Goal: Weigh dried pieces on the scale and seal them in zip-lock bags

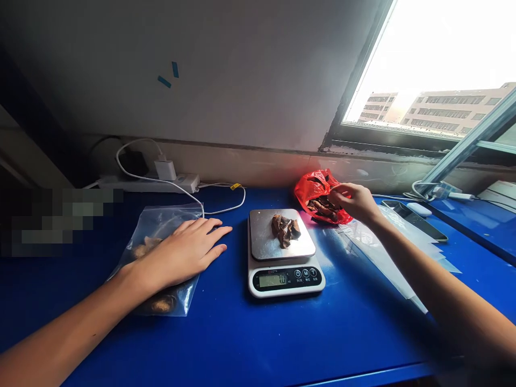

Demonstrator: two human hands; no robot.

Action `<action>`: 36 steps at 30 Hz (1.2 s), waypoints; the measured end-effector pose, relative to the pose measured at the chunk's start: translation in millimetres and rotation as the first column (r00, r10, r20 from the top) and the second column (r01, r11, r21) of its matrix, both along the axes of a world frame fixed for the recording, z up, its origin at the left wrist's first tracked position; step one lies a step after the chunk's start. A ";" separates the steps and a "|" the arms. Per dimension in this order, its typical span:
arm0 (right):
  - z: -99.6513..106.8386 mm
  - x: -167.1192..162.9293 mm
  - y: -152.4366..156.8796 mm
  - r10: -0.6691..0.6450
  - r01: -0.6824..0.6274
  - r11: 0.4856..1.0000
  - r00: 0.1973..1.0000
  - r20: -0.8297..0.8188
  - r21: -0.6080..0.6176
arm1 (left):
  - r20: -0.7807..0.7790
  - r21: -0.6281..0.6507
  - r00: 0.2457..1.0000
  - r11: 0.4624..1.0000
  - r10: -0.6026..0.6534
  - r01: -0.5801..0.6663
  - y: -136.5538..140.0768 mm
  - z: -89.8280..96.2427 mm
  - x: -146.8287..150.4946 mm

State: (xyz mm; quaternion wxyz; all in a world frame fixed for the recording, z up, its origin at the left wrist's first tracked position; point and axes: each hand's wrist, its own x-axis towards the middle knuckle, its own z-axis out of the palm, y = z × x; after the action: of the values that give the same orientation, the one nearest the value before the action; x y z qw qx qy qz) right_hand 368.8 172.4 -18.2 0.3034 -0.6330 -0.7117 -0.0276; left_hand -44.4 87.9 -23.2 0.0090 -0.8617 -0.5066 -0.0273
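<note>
My left hand (193,250) lies flat with its fingers spread, over a clear plastic bag (186,301) that holds brownish dried pieces. My right hand (357,200) reaches to a red plastic bag (310,187) full of dark dried slices (322,207). Its fingers are pinched together at the bag's opening; what they grip, if anything, is hidden. Between my hands stands a white digital kitchen scale (264,263) with a steel plate. A small heap of dark brown dried pieces (286,230) rests on that plate, and the display appears to read 1.0.
Clear plastic bags (393,258) lie under my right forearm, beside a dark phone (417,219) and a white mouse-like object (419,209). A power strip (185,183) with a charger (165,169) and white cables runs along the wall. A metal frame (467,140) stands at the right by the window.
</note>
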 end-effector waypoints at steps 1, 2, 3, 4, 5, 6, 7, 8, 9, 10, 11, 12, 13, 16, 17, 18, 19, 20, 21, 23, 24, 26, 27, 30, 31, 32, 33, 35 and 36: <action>-1.3 1.4 -5.6 0.009 -0.008 1.000 0.999 -0.050 0.010 | 0.001 0.001 1.000 1.000 0.000 0.000 0.2 -0.6 -0.2; -3.4 2.2 -10.7 0.016 -0.014 1.000 0.995 -0.096 0.021 | 0.004 0.003 1.000 1.000 -0.001 0.001 0.4 -1.0 -0.4; -6.1 2.1 -14.9 0.020 -0.015 0.999 0.990 -0.137 0.034 | 0.007 0.007 1.000 1.000 -0.002 0.002 0.5 -1.4 -0.6; -8.8 1.5 -18.2 0.019 -0.010 0.999 0.985 -0.172 0.050 | 0.011 0.013 1.000 1.000 -0.006 0.005 0.6 -1.7 -0.8; -11.2 0.5 -20.6 0.012 0.002 0.998 0.979 -0.202 0.068 | 0.016 0.021 1.000 1.000 -0.011 0.011 0.7 -2.0 -1.0; -12.9 -0.9 -22.2 0.001 0.018 0.996 0.974 -0.227 0.085 | 0.021 0.028 1.000 0.999 -0.017 0.016 0.9 -2.3 -1.4; -13.9 -2.4 -23.2 -0.009 0.035 0.994 0.969 -0.247 0.101 | 0.025 0.035 0.999 0.999 -0.021 0.020 1.1 -2.7 -1.9; -14.2 -4.0 -23.7 -0.017 0.049 0.992 0.964 -0.264 0.115 | 0.027 0.041 0.999 0.999 -0.024 0.023 1.3 -3.3 -2.5; -13.9 -5.4 -24.1 -0.020 0.057 0.990 0.960 -0.279 0.127 | 0.028 0.045 0.999 0.999 -0.026 0.025 1.5 -3.8 -3.1; -13.4 -6.7 -24.4 -0.017 0.059 0.989 0.956 -0.294 0.137 | 0.029 0.049 0.999 0.998 -0.030 0.028 1.7 -4.5 -3.7; -12.8 -7.8 -24.8 -0.008 0.056 0.988 0.950 -0.311 0.145 | 0.028 0.052 0.999 0.998 -0.033 0.031 1.8 -5.0 -4.3; -12.3 -8.7 -25.3 0.006 0.047 0.988 0.943 -0.332 0.150 | 0.025 0.054 0.999 0.998 -0.036 0.035 1.9 -5.5 -4.7; -12.0 -9.4 -26.1 0.022 0.035 0.988 0.934 -0.357 0.153 | 0.022 0.057 0.999 0.998 -0.038 0.037 1.8 -5.7 -4.8; -11.6 -10.9 -30.1 0.077 -0.008 0.988 0.891 -0.447 0.154 | -0.004 0.050 0.999 0.998 -0.033 0.033 0.7 -4.5 -3.7; -11.1 -11.6 -32.0 0.096 -0.025 0.988 0.873 -0.478 0.153 | -0.016 0.046 0.999 0.998 -0.031 0.032 0.2 -3.5 -2.9; -10.3 -12.8 -34.2 0.114 -0.041 0.987 0.855 -0.507 0.153 | -0.028 0.042 0.999 0.999 -0.031 0.032 -0.3 -2.3 -1.9; -9.1 -14.5 -36.8 0.133 -0.058 0.986 0.836 -0.533 0.154 | -0.041 0.039 0.999 0.999 -0.029 0.031 -0.8 -1.1 -0.7; -7.3 -16.8 -39.7 0.152 -0.076 0.985 0.817 -0.556 0.157 | -0.052 0.037 0.998 0.999 -0.027 0.029 -1.3 0.2 0.4; -5.1 -19.8 -42.9 0.171 -0.094 0.982 0.801 -0.574 0.162 | -0.060 0.033 0.998 0.999 -0.022 0.024 -1.7 1.2 1.4; 0.2 -27.4 -50.0 0.210 -0.130 0.976 0.775 -0.596 0.175 | -0.063 0.017 0.998 1.000 -0.012 0.013 -2.3 2.8 2.8; 3.0 -31.8 -54.0 0.231 -0.151 0.972 0.767 -0.599 0.181 | -0.058 0.009 0.998 1.000 -0.012 0.013 -2.6 3.2 3.1; 8.5 -40.9 -62.3 0.272 -0.197 0.962 0.763 -0.586 0.191 | -0.041 0.004 0.999 1.000 -0.026 0.026 -3.0 3.6 3.0; 10.8 -45.5 -66.7 0.294 -0.219 0.955 0.767 -0.570 0.199 | -0.031 0.005 0.999 0.999 -0.034 0.034 -3.0 3.7 2.5; 15.9 -59.6 -80.7 0.364 -0.276 0.930 0.783 -0.504 0.244 | 0.003 -0.007 0.999 0.999 -0.034 0.034 -1.5 3.9 0.2; 16.8 -64.7 -86.0 0.400 -0.305 0.914 0.786 -0.471 0.268 | 0.019 -0.014 0.999 0.999 -0.033 0.034 -0.8 4.2 -0.4; 17.3 -70.1 -91.7 0.446 -0.345 0.890 0.791 -0.418 0.298 | 0.038 -0.017 0.999 0.999 -0.038 0.039 -0.4 4.8 -0.5; 17.5 -75.7 -97.8 0.499 -0.394 0.856 0.796 -0.341 0.334 | 0.062 -0.014 0.997 0.999 -0.048 0.049 -0.5 5.8 0.0; 16.7 -86.8 -110.7 0.599 -0.514 0.761 0.791 -0.126 0.397 | 0.129 0.011 0.987 0.996 -0.093 0.092 -3.5 9.8 3.3; 15.9 -92.0 -116.9 0.635 -0.577 0.704 0.773 -0.004 0.414 | 0.178 0.025 0.976 0.992 -0.125 0.123 -6.7 12.9 6.3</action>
State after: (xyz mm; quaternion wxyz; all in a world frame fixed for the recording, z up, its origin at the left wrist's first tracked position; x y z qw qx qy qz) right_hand 276.8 55.5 -2.3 0.4663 -0.2899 -0.8355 -0.0206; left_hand -38.1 81.3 -10.3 -0.0325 -0.8856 -0.4503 -0.1089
